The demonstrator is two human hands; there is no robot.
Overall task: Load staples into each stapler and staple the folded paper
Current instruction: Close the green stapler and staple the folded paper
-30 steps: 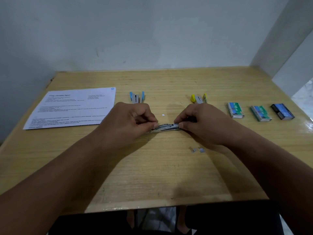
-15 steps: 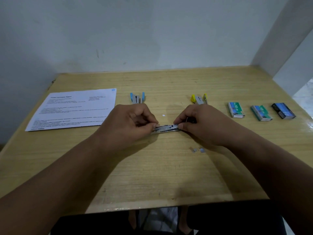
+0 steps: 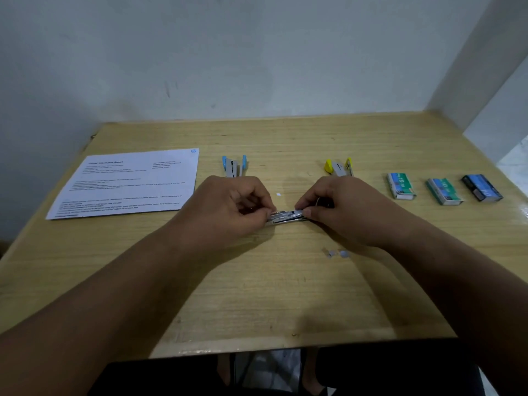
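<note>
Two hands, left hand (image 3: 234, 208) and right hand (image 3: 340, 207), pinch opposite ends of a metal stapler (image 3: 287, 217).

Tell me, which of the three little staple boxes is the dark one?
The dark staple box is the one farthest right, nearest the table's right edge. The other two staple boxes are green and lie between it and the yellow stapler.

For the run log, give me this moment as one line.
step: loading staples | left hand: pinches stapler | right hand: pinches other end | paper: flat, untouched
</note>
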